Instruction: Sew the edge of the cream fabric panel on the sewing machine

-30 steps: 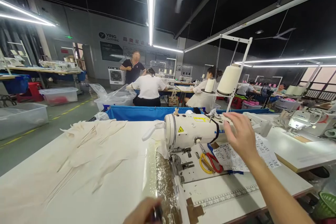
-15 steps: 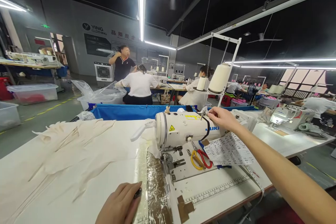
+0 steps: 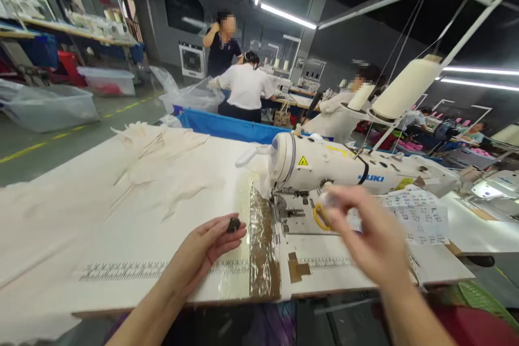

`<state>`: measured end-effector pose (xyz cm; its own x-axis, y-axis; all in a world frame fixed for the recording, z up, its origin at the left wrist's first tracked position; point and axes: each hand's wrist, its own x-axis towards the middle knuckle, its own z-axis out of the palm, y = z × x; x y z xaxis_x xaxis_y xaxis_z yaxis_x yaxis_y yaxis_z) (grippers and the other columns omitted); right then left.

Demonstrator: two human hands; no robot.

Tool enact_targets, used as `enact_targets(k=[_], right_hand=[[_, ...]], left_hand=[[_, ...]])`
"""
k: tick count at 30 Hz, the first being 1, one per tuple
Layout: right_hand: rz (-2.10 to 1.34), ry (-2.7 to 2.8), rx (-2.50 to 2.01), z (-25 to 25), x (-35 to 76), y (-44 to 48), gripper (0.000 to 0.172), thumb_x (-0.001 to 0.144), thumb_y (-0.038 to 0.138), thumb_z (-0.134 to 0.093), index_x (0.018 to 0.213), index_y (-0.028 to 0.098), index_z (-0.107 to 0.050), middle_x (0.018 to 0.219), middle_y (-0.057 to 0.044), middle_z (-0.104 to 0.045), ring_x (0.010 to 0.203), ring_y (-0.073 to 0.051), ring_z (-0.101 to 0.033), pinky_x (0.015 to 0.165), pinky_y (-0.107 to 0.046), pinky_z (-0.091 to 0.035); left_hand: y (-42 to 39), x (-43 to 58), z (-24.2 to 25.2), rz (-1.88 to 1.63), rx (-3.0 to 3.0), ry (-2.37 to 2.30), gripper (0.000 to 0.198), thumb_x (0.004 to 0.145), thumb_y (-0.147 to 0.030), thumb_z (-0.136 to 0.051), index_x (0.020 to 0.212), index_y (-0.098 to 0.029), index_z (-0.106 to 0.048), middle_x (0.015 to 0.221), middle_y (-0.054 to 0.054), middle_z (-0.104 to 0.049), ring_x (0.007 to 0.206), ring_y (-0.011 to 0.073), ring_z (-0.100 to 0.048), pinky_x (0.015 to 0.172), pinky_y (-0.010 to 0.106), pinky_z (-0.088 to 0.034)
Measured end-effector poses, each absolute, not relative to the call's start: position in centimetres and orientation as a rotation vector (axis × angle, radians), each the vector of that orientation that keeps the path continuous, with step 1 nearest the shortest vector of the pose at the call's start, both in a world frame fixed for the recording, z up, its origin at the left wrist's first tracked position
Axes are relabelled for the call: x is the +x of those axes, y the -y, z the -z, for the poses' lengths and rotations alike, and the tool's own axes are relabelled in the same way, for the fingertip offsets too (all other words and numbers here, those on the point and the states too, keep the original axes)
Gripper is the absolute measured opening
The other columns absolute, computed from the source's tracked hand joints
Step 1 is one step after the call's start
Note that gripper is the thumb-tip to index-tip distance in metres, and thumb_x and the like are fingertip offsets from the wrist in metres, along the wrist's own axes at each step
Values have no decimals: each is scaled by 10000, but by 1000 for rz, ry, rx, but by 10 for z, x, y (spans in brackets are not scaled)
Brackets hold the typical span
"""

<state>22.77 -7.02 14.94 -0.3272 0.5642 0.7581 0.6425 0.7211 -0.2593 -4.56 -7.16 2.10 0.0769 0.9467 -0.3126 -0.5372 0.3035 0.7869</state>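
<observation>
My left hand (image 3: pixel 205 248) is above the white table, palm turned up, its thumb and fingers closed on a small dark metal piece (image 3: pixel 233 225) that looks like a bobbin case. To the right, my right hand (image 3: pixel 371 235) is smeared by motion in front of the sewing machine (image 3: pixel 312 162). Between its thumb and fingers is a small silvery round thing (image 3: pixel 327 200), seemingly a bobbin, though blurred. Yellow-handled scissors (image 3: pixel 321 220) lie on the machine bed behind this hand, which hides part of them.
Cream fabric pieces (image 3: pixel 162 178) spread over the table's left side. A handwritten sheet (image 3: pixel 421 213) lies by the machine's right end. Thread cones (image 3: pixel 405 89) stand on a rack behind. A blue cloth bin (image 3: pixel 235 125) runs along the far edge; several people work beyond.
My right hand has come off the machine's top, down and toward my left hand, now with a small silvery thing in it. My left hand has lifted and turned up. The view has shifted.
</observation>
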Motion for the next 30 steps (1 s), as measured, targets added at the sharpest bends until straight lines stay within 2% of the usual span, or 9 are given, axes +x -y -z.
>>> enact_targets(k=[2, 5, 11, 16, 19, 20, 22, 25, 30], right_hand=[[135, 2173, -798, -114, 187, 92, 241, 1000, 181, -563, 1238, 165, -596, 907, -69, -704, 772, -179, -635, 669, -314, -523], [131, 2196, -841, -72, 151, 96, 223, 1021, 202, -522, 1223, 136, -593, 898, -79, -703, 777, -198, -622, 668, -334, -506], [244, 2205, -923, -51, 144, 78, 248, 1031, 225, -515, 1192, 98, -654, 830, -64, -662, 753, -205, -584, 662, -352, -427], [299, 2249, -952, -54, 148, 83, 259, 1041, 204, -487, 1236, 114, -632, 818, -51, -632, 733, -204, -538, 663, -348, -374], [322, 2256, -982, -54, 148, 85, 292, 1033, 177, -484, 1298, 99, -578, 886, -68, -643, 787, -216, -548, 747, -359, -391], [332, 2252, -1015, -54, 148, 85, 264, 1024, 176, -490, 1254, 94, -590, 893, -75, -639, 800, -225, -547, 767, -368, -389], [364, 2257, -1091, -58, 149, 86, 151, 1007, 164, -487, 1026, 123, -631, 845, -72, -611, 775, -234, -527, 756, -377, -366], [325, 2343, -1127, -68, 152, 84, 259, 993, 126, -464, 758, 181, -557, 758, -43, -559, 714, -215, -489, 708, -364, -322], [0, 2374, -1079, -83, 160, 68, 163, 986, 159, -579, 831, 180, -626, 814, -21, -633, 805, -193, -573, 764, -339, -336]], left_hand=[[76, -36, -26, -1172, 420, -859, 267, 795, -223, -798, 1032, -114, -743, 999, 139, -773, 924, 241, -756, 773, 276, -647], [81, -24, -29, -1154, 359, -782, 199, 817, -197, -768, 999, -120, -747, 969, 113, -774, 829, 197, -751, 705, 245, -642], [84, -12, -26, -1140, 512, -718, 467, 644, -457, -926, 933, -129, -763, 912, 89, -765, 829, 197, -726, 718, 242, -626], [84, -6, -24, -1217, 685, -789, 495, 664, -520, -901, 957, -148, -758, 905, 62, -757, 812, 177, -703, 739, 246, -615], [80, -6, -25, -1258, 831, -827, 490, 700, -538, -870, 976, -150, -755, 950, 72, -762, 857, 202, -717, 786, 278, -623], [79, -6, -26, -1275, 871, -850, 505, 706, -550, -860, 994, -149, -753, 961, 78, -764, 865, 214, -725, 809, 296, -625], [76, -8, -28, -1302, 907, -906, 545, 694, -565, -859, 1029, -150, -749, 963, 82, -769, 872, 232, -740, 854, 321, -626], [75, -8, -30, -1245, 914, -934, 601, 646, -579, -878, 1041, -143, -752, 957, 87, -771, 904, 253, -744, 859, 326, -628], [80, -3, -27, -1062, 852, -864, 652, 660, -696, -803, 937, -107, -760, 875, 108, -768, 813, 264, -751, 804, 347, -641]])
